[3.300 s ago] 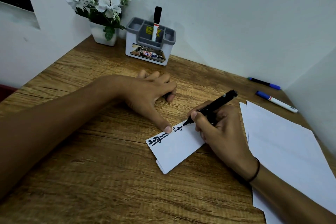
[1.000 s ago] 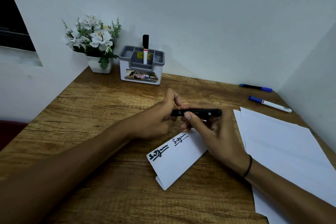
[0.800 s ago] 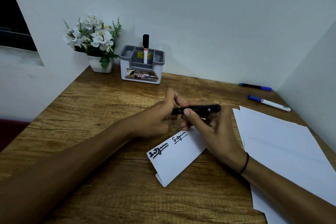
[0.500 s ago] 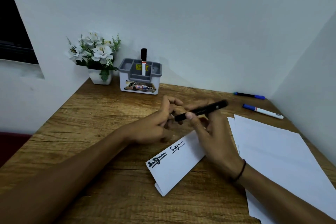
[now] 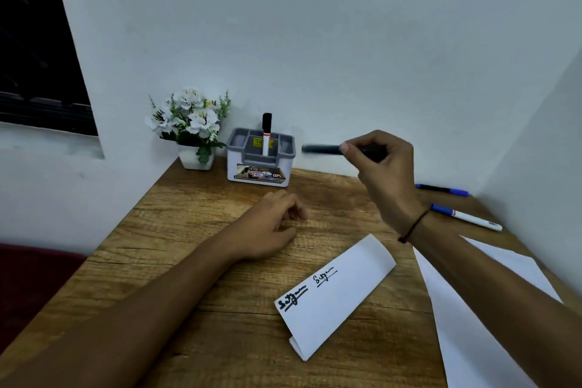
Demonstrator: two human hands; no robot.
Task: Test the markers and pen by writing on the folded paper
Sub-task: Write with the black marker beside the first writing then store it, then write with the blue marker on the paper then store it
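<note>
The folded white paper (image 5: 340, 293) lies on the wooden desk (image 5: 201, 217) with two black scribbles near its left end. My right hand (image 5: 381, 164) is raised above the desk and grips a black pen (image 5: 321, 149), held level and blurred, its end pointing left toward the grey organiser (image 5: 261, 157). A black-capped marker (image 5: 266, 132) stands upright in that organiser. My left hand (image 5: 271, 227) rests on the desk left of the paper, fingers loosely curled, holding nothing. Two blue-capped markers lie at the far right, one dark (image 5: 441, 189) and one white (image 5: 466, 217).
A white pot of artificial flowers (image 5: 192, 129) stands in the back left corner beside the organiser. Loose white sheets (image 5: 491, 309) lie at the right, partly under my right forearm. Walls close the desk at the back and right.
My right hand lifted the black pen off the paper area and carried it up and back toward the organiser. My left hand let go of the pen and dropped to the desk.
</note>
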